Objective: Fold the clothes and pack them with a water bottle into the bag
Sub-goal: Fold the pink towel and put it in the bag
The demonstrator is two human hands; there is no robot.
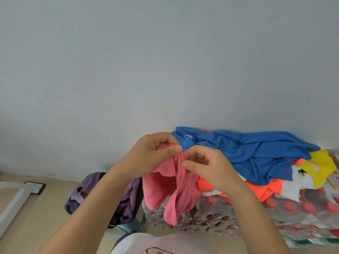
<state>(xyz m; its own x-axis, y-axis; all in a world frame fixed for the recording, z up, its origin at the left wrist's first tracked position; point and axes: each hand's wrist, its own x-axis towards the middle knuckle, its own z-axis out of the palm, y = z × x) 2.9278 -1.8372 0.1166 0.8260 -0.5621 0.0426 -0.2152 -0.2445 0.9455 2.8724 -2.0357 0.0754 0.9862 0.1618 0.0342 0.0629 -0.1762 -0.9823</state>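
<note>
A pink garment (pixel 170 189) hangs bunched in the air in front of me. My left hand (pixel 152 153) grips its top edge, fingers and thumb curled round the fabric. Just to the right, my right hand (pixel 205 165) pinches the same edge between thumb and fingers. A purple bag (pixel 82 197) sits on the floor at lower left, partly hidden behind my left forearm. A blue shirt (pixel 256 153) lies on top of a pile with an orange garment (pixel 264 189) and yellow cloth (pixel 321 165). No single loose water bottle stands out.
The clothes pile rests on shrink-wrapped packs of red-capped bottles (pixel 293 211) against a pale wall (pixel 146 70). A white frame (pixel 12 202) lies on the beige floor at far left. A stool leg (pixel 141 224) shows beneath the bag.
</note>
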